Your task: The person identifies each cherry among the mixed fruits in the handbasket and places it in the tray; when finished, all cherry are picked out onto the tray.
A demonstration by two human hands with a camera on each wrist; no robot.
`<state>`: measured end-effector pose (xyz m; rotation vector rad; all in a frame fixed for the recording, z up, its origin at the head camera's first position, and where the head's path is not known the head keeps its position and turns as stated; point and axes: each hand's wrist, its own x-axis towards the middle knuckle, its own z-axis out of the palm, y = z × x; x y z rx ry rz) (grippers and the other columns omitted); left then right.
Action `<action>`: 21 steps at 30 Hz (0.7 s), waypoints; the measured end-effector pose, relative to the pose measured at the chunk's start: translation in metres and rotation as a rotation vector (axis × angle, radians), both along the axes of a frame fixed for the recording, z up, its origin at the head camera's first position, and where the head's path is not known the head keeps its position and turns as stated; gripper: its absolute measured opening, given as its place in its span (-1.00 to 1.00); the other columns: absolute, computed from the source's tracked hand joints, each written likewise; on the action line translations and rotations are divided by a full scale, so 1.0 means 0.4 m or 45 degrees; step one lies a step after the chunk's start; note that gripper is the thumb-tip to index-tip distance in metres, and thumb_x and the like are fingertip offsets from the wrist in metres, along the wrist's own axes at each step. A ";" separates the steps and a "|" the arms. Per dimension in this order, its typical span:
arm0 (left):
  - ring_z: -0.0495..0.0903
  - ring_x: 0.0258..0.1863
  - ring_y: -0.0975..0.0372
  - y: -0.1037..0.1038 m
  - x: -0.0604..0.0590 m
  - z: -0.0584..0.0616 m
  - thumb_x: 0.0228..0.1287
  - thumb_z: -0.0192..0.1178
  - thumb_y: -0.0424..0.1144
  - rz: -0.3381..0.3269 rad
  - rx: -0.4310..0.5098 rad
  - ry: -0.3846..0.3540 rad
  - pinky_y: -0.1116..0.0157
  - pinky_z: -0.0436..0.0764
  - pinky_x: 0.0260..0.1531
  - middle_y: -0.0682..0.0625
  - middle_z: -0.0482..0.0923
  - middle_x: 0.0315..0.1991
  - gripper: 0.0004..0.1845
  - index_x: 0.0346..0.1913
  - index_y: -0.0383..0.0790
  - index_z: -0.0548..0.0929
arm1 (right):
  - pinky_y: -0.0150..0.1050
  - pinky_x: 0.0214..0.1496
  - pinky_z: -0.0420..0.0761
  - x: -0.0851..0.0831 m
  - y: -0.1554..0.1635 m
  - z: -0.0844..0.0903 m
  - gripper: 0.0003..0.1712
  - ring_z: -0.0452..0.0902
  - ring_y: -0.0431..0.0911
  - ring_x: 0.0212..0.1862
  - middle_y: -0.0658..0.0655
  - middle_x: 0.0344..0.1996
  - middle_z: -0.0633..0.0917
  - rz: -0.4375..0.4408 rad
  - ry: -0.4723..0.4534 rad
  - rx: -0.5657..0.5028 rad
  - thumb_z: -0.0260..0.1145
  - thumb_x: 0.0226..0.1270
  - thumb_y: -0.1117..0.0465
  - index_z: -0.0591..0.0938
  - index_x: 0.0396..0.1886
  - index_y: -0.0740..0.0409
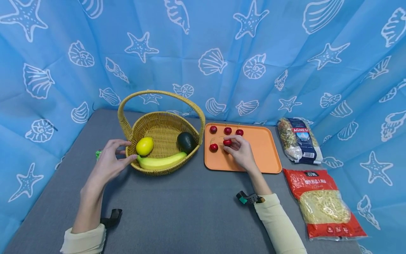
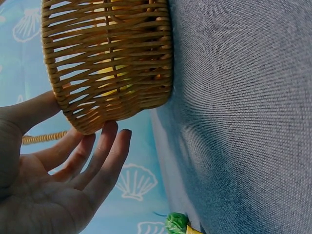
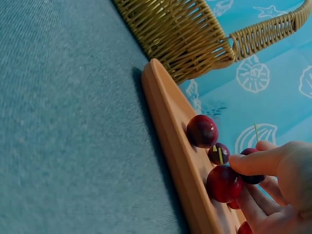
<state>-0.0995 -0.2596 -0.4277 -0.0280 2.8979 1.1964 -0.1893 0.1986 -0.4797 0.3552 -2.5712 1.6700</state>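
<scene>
On the left of the head view stands a wicker basket (image 1: 161,121) with a tall handle. In it lie a yellow lemon (image 1: 145,146), a banana (image 1: 163,161) and a dark avocado (image 1: 186,142). My left hand (image 1: 109,162) grips the basket's left rim, the thumb and fingers spread along the wicker (image 2: 112,58). Over the orange tray (image 1: 263,151), my right hand (image 1: 242,151) pinches a red cherry (image 1: 227,142) between thumb and fingers. Several other cherries with stems rest on the tray, one (image 1: 213,147) just left of the held one.
To the tray's right lie an AGNESI pasta bag (image 1: 299,141) and a red bag of pasta (image 1: 323,204). A small green item (image 1: 98,154) is partly hidden behind my left hand. A blue curtain (image 1: 190,46) with shell prints hangs behind the grey table (image 1: 177,218).
</scene>
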 end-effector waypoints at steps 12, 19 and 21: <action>0.58 0.26 -0.34 -0.003 -0.002 -0.001 0.51 0.41 -0.09 -0.004 0.005 -0.011 -0.27 0.73 0.09 -0.47 0.29 0.50 -0.35 0.46 -0.41 0.51 | 0.07 0.33 0.73 -0.006 0.003 -0.010 -0.60 0.78 0.24 0.18 0.36 0.15 0.77 -0.082 0.043 0.055 0.55 0.36 0.41 0.73 0.17 0.28; 0.58 0.25 -0.35 -0.001 -0.001 -0.001 0.50 0.41 -0.10 -0.001 -0.001 -0.012 -0.28 0.74 0.09 -0.47 0.29 0.50 -0.35 0.46 -0.41 0.51 | -0.17 0.33 0.75 -0.005 0.052 -0.007 -0.55 0.76 0.22 0.23 0.32 0.21 0.74 -0.153 0.016 0.063 0.55 0.38 0.37 0.70 0.23 0.27; 0.59 0.25 -0.35 -0.001 -0.001 -0.001 0.50 0.41 -0.10 -0.001 -0.002 -0.010 -0.28 0.74 0.09 -0.47 0.29 0.50 -0.35 0.46 -0.41 0.51 | -0.37 0.27 0.76 -0.004 0.073 -0.009 -0.56 0.76 0.22 0.23 0.32 0.21 0.74 -0.182 -0.003 0.095 0.54 0.41 0.35 0.69 0.24 0.27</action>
